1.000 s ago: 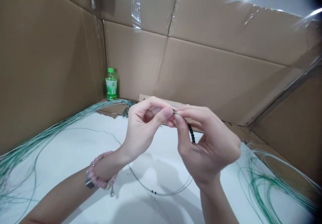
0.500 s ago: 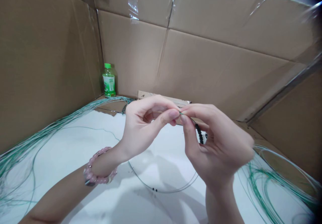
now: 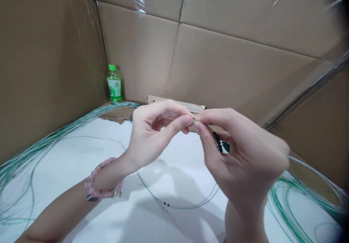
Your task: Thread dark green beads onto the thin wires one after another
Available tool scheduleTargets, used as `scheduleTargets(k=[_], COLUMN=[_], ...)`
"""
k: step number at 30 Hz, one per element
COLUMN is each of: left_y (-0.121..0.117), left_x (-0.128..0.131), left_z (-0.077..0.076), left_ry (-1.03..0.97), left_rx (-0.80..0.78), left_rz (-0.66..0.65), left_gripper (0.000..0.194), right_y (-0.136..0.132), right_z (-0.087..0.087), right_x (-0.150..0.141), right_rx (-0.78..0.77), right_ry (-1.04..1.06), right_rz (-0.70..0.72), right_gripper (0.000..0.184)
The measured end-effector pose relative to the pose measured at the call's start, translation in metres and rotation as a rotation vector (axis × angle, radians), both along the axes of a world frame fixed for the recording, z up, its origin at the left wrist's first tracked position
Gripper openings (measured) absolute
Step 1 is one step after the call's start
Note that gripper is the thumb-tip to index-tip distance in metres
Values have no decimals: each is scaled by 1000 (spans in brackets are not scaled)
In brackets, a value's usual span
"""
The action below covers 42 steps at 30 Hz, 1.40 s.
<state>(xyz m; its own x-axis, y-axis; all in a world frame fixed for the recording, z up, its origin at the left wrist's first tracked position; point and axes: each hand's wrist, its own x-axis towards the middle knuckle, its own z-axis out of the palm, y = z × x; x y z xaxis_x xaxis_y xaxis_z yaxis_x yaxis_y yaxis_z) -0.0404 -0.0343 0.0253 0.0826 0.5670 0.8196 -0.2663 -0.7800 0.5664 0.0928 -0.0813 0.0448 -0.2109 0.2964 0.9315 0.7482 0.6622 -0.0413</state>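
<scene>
My left hand (image 3: 160, 137) and my right hand (image 3: 237, 152) meet fingertip to fingertip above the white tabletop. Both pinch a thin green cord (image 3: 194, 119) between thumb and forefinger. From that pinch the cord runs to a row of small black beads (image 3: 217, 141) lying against my right palm. A larger dark piece (image 3: 226, 147) shows beside the beads, partly behind my fingers; its kind is unclear. Below, a loop of thin cord (image 3: 185, 208) hangs or lies over the table, with two tiny black beads (image 3: 166, 204) on it. A pink bead bracelet (image 3: 102, 181) circles my left wrist.
Bundles of green cord lie along the left side (image 3: 62, 128) and at the right (image 3: 294, 203). A green bottle (image 3: 114, 84) stands in the back left corner. Cardboard walls (image 3: 231, 64) enclose the white tabletop (image 3: 106, 166). A cardboard strip (image 3: 177, 103) lies at the back.
My right hand has turned slightly and its back has shifted right, showing more of the dark piece. Both pinches stay together on the cord. The whole view has shifted a little.
</scene>
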Motion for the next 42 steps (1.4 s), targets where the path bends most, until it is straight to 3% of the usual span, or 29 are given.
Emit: scheduleTargets(k=[6,10,16,22,27,31,42], left_y=[2,2,0,1,2,2,2], left_x=[1,1,1,1,-1,-2,-3], left_z=[-3,-1,1,0,1,1,-2], left_ry=[-35,-53,-73,-56,-52,-37,14], left_rx=[15,62,9,-24,-8,20,130], left_rz=[-23,-26,-20,-23,-18,40,100], left_gripper=[7,8,9,6,6,5,10], right_y=[6,9,13,15,15,12,6], right_z=[-2,-3,-4,-8,-10,-8,-6], right_x=[3,1,-3,-4,-5,-5,-3], right_rx=[-110,-141,-142,-63,-29,13,1], right_ry=[197,299,410,358,384,298,211], right_rz=[258,327,383,311,341,244,151], right_gripper=[19,22,20,22,24,28,23])
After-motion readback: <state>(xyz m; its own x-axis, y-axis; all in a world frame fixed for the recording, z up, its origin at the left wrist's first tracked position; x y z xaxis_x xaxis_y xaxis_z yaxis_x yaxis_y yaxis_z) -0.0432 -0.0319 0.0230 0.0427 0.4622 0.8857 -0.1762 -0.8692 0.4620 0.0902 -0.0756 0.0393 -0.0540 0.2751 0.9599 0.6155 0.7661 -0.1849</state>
